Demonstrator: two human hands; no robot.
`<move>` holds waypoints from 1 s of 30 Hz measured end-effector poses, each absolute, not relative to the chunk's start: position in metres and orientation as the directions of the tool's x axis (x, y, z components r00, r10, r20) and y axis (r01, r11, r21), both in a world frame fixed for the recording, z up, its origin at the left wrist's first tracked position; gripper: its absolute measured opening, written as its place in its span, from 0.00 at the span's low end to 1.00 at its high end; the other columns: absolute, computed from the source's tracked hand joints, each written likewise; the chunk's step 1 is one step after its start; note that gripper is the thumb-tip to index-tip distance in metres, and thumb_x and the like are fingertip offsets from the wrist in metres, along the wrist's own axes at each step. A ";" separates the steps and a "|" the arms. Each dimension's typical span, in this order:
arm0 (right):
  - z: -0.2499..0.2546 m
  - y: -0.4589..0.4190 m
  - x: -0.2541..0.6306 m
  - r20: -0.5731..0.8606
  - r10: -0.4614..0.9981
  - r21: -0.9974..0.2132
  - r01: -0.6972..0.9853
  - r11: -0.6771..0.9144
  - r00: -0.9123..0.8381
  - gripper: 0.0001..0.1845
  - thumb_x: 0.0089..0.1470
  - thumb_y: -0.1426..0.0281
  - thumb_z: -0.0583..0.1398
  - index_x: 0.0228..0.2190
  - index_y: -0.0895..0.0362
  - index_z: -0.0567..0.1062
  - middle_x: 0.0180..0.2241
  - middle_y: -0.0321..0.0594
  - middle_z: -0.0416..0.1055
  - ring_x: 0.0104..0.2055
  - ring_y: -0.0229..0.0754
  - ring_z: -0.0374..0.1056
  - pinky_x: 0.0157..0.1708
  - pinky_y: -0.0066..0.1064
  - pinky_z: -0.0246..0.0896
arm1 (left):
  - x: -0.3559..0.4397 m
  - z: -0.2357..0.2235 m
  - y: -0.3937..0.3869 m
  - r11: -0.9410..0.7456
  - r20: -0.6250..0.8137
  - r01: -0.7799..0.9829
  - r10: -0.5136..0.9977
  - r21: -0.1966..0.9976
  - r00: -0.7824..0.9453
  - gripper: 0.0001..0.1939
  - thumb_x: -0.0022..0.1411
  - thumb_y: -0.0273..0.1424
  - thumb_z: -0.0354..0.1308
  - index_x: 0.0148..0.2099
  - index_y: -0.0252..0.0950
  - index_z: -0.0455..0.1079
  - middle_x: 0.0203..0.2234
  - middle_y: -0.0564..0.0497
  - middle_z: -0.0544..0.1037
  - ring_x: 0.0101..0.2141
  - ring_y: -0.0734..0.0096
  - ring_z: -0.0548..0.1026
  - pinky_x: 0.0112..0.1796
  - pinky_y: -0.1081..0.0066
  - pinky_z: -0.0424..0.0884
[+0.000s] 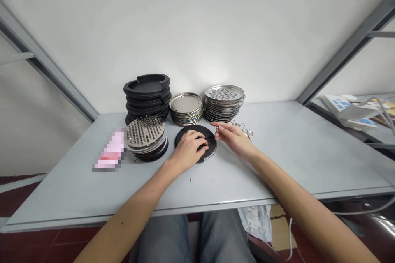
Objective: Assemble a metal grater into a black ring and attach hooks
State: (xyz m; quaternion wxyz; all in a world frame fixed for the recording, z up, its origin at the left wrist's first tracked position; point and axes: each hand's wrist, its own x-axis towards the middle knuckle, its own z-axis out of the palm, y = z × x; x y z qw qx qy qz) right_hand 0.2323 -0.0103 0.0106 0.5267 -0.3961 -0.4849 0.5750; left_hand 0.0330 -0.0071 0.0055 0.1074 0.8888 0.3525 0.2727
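A flat black disc with a slit lies on the table in front of me. My left hand rests on it, fingers curled and closed in about a small metal ring at the fingertips. Just off the disc's right edge, my right hand has thumb and fingers pinched together; whatever is between them is too small to make out. Loose metal rings lie behind and beside my right hand, partly hidden by it.
Along the wall stand stacked black round holders, shallow metal discs and perforated metal discs. Left of my hands is a pile topped by a studded plate. A blurred pink item lies farther left. Metal frame posts flank the table.
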 end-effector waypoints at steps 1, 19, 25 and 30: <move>0.010 -0.010 0.233 0.053 0.989 -0.979 -0.203 0.025 -0.136 0.20 0.48 0.60 0.66 0.42 0.58 0.77 0.30 0.36 0.70 0.33 0.35 0.69 0.42 0.33 0.66 | 0.033 0.007 -0.007 -0.726 0.397 0.570 0.687 0.384 0.608 0.05 0.62 0.28 0.58 0.39 0.37 0.76 0.41 0.49 0.77 0.46 0.61 0.68 0.50 0.59 0.66; 0.004 -0.010 0.232 0.165 0.972 -0.984 0.041 0.174 -0.168 0.25 0.53 0.52 0.61 0.43 0.58 0.72 0.32 0.41 0.73 0.34 0.41 0.74 0.44 0.42 0.72 | 0.028 0.003 -0.001 -0.700 0.425 0.584 0.714 0.411 0.557 0.10 0.63 0.28 0.56 0.45 0.37 0.75 0.47 0.46 0.73 0.50 0.60 0.67 0.53 0.59 0.65; 0.002 -0.009 0.230 0.174 0.963 -0.981 0.048 0.187 -0.205 0.24 0.53 0.50 0.59 0.39 0.59 0.73 0.30 0.41 0.73 0.32 0.41 0.74 0.42 0.41 0.72 | 0.030 0.003 0.001 -0.643 0.393 0.591 0.766 0.487 0.509 0.06 0.58 0.27 0.61 0.39 0.37 0.77 0.44 0.48 0.76 0.47 0.60 0.69 0.51 0.59 0.65; 0.006 -0.012 0.229 0.182 0.961 -0.979 0.053 0.197 -0.209 0.23 0.53 0.53 0.61 0.41 0.59 0.73 0.33 0.44 0.75 0.38 0.43 0.74 0.44 0.42 0.72 | 0.030 0.005 0.001 -0.621 0.383 0.557 0.782 0.552 0.492 0.05 0.54 0.22 0.61 0.33 0.37 0.75 0.40 0.49 0.78 0.44 0.62 0.72 0.49 0.60 0.66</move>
